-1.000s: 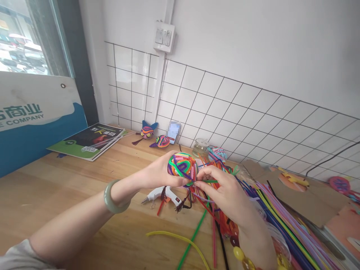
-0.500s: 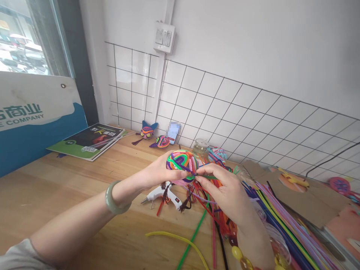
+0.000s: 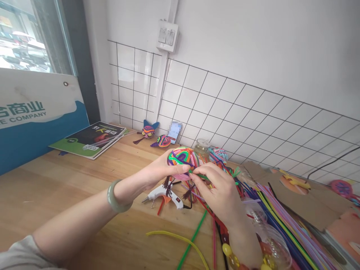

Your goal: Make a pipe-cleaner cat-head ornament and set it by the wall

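Note:
My left hand [image 3: 165, 167] is closed round a multicoloured ball of pipe cleaners [image 3: 182, 155], its thumb pressed on the front. At the ball's right side, my right hand [image 3: 216, 183] pinches a green pipe cleaner [image 3: 203, 176] between thumb and forefinger, close to the left thumb. Dark tassels [image 3: 168, 186] hang below the ball. Under them a white glue gun [image 3: 161, 191] lies on the wooden table [image 3: 112, 232].
Loose pipe cleaners [image 3: 287, 221] cover the right side, near brown cardboard [image 3: 298, 202]. At the back are two woven ornaments [image 3: 148, 131], a phone [image 3: 174, 132] and a glass jar [image 3: 201, 146]. A book [image 3: 90, 140] lies left. A yellow pipe cleaner [image 3: 180, 237] lies in front.
My right hand has moved slightly left and closer to my left thumb. The ball has turned a little in my left hand, and the view has shifted slightly.

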The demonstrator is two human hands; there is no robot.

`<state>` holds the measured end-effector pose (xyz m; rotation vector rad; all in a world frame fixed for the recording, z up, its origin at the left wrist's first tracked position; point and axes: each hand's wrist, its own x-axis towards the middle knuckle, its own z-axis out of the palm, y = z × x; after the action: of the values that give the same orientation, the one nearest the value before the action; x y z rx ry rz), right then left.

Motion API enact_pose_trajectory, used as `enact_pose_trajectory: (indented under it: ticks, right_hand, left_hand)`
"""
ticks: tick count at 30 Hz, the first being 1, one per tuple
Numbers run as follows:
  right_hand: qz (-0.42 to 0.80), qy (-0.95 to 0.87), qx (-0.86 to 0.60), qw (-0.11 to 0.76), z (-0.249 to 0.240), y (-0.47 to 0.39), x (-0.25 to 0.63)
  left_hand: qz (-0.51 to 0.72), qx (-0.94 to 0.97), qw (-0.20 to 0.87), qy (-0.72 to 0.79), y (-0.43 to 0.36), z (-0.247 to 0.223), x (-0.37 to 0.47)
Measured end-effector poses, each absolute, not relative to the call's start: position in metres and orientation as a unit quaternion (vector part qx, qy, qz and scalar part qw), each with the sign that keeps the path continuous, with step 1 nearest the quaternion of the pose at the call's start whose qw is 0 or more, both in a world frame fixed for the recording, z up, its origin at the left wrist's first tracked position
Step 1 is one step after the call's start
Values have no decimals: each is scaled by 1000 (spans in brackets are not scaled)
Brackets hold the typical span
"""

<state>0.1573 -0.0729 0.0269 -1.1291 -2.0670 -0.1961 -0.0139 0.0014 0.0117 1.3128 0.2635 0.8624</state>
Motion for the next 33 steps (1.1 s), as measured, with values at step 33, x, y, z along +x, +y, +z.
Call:
enact_pose_trajectory:
  ticks: [33]
  right_hand:
    - [-3, -776, -501, 382, 29, -71, 162]
  left_hand:
    - [388, 569, 709, 151, 3, 10, -15]
